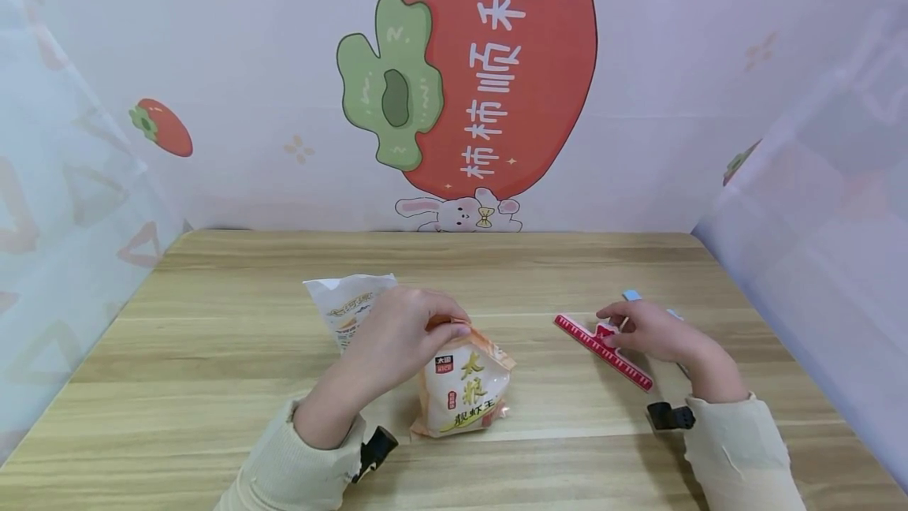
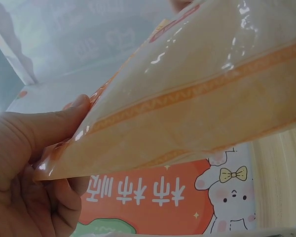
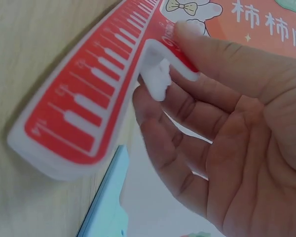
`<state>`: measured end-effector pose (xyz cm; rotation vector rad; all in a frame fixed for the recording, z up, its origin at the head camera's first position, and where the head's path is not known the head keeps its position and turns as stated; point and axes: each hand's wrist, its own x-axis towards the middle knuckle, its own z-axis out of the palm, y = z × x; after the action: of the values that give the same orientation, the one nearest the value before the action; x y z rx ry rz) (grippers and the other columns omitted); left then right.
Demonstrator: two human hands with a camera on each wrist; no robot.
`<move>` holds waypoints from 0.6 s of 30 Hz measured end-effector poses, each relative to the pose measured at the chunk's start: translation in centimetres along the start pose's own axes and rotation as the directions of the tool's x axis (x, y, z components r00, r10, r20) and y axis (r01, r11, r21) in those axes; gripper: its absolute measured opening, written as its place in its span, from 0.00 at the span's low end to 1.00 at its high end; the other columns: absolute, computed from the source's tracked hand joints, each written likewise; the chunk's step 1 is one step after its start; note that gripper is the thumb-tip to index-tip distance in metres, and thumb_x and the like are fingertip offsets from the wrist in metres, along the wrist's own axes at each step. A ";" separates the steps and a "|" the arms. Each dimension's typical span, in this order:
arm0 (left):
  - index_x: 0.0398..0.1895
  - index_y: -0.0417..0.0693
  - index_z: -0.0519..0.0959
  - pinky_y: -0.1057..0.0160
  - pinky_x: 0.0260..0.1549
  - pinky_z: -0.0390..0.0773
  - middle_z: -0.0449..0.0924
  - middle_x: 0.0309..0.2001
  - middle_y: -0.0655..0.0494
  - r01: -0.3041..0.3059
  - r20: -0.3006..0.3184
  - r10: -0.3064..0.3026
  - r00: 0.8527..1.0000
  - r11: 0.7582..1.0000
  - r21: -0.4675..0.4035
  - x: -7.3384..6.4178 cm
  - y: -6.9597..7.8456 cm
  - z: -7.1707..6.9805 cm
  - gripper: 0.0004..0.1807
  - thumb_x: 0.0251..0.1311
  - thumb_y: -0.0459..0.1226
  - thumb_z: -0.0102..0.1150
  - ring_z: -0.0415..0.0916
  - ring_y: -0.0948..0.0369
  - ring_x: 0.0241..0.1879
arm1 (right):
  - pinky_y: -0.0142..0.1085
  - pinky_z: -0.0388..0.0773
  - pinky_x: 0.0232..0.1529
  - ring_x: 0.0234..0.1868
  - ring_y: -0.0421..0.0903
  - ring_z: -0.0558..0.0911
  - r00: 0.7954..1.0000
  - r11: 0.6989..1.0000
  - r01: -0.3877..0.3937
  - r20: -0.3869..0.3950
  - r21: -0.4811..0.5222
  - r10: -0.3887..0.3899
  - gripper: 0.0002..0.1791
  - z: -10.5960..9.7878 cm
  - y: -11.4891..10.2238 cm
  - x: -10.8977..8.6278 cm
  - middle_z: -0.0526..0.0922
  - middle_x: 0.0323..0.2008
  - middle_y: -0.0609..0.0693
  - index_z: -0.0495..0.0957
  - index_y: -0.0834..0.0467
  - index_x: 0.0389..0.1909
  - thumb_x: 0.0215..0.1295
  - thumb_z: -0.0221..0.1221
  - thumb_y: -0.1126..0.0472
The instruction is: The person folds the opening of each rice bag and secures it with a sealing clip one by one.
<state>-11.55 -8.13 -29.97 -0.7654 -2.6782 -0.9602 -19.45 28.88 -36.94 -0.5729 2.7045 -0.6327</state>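
Note:
A small plastic bag of rice stands on the table, with orange edges and gold characters on its front. My left hand pinches its folded top corner between thumb and fingers; the left wrist view shows the thumb on the orange film of the bag. My right hand grips the handle of a red sealing clip, long and printed with white piano keys. In the right wrist view the thumb presses the handle of the red clip, with fingers behind it.
A light blue clip lies beyond the red one, partly hidden by my right hand. Behind my left hand is a white printed packet. The wooden table is bounded by printed cloth walls at the back and sides.

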 end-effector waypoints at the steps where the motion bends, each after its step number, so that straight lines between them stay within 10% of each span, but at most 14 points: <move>1: 0.30 0.50 0.88 0.73 0.29 0.76 0.87 0.30 0.62 0.000 0.000 0.000 1.000 1.000 0.000 0.0 0.0 0.0 0.02 0.57 0.38 0.71 0.80 0.69 0.29 | 0.35 0.75 0.39 0.41 0.45 0.76 1.000 1.000 -0.011 -0.002 -0.001 0.011 0.22 0.0 0.0 0.0 0.81 0.41 0.52 0.78 0.67 0.56 0.63 0.65 0.62; 18: 0.30 0.53 0.88 0.74 0.27 0.75 0.88 0.30 0.62 0.009 0.004 -0.009 1.000 1.000 -0.010 0.0 -0.2 0.1 0.02 0.59 0.37 0.69 0.79 0.71 0.27 | 0.31 0.73 0.34 0.32 0.39 0.74 0.997 0.995 0.070 -0.023 0.068 -0.069 0.10 -0.4 -1.2 -0.2 0.80 0.31 0.45 0.76 0.60 0.45 0.66 0.62 0.61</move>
<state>-11.68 -8.15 -30.13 -0.7578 -2.6843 -0.9764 -19.08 28.07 -36.02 -0.6486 2.6797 -0.7505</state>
